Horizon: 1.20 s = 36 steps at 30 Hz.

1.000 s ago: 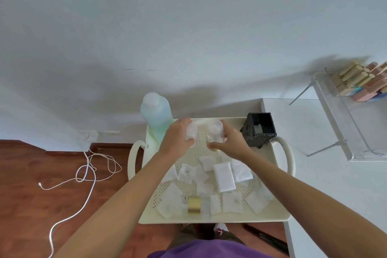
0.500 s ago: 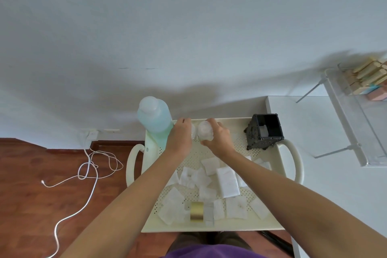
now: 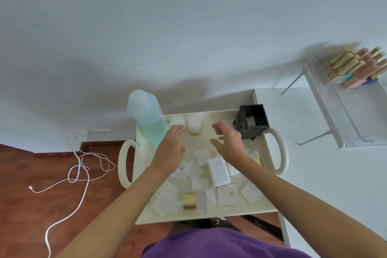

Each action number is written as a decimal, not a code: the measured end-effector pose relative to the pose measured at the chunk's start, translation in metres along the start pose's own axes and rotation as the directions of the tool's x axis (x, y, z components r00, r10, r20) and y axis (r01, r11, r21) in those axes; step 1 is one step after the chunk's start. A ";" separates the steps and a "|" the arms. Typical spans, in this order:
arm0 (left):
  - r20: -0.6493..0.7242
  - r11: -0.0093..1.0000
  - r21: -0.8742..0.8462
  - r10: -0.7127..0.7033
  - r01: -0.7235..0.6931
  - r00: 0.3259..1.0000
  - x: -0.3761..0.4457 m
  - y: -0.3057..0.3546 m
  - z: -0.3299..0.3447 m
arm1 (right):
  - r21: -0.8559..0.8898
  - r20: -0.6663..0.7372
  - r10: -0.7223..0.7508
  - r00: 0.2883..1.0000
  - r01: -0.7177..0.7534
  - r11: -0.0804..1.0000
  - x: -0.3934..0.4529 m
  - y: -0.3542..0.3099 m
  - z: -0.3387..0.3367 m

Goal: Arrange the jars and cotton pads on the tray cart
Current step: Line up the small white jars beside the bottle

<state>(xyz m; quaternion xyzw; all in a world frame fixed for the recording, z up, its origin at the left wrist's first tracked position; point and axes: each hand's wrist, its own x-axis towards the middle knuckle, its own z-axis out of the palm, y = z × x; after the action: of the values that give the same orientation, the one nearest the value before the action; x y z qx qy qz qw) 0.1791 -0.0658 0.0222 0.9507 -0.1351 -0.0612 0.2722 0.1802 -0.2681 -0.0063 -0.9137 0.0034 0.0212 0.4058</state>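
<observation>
Two small frosted jars stand side by side at the back of the cream tray cart (image 3: 209,212): the left jar (image 3: 177,120) and the right jar (image 3: 195,124), which has yellowish contents. My left hand (image 3: 171,148) hovers just in front of the left jar with fingertips near it, holding nothing. My right hand (image 3: 227,142) is open, off to the right of the jars, fingers spread. Several white square cotton pads (image 3: 217,170) lie scattered over the tray's perforated floor. A gold-lidded jar (image 3: 189,201) lies on its side near the front edge.
A tall bottle of blue liquid (image 3: 147,117) stands at the tray's back left corner. A black square holder (image 3: 252,123) sits at the back right. A white table (image 3: 324,174) with a clear rack of lipsticks (image 3: 356,69) is on the right. A white cable (image 3: 79,174) lies on the wooden floor.
Both hands carried the two frosted jars to the back of the tray, set them down and let go. The right hand has drawn back to the right; the left stays close.
</observation>
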 end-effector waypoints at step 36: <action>0.673 0.930 0.041 -0.296 0.365 0.678 -0.096 -0.045 0.034 | -0.135 -0.182 0.384 0.905 -0.410 0.902 -0.117 0.048 -0.042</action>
<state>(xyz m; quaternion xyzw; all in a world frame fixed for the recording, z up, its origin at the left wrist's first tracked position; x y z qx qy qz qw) 0.0913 -0.0180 -0.0262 0.8591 -0.0464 -0.4521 0.2354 0.0636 -0.3333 -0.0088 -0.9238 0.2187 0.0347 0.3123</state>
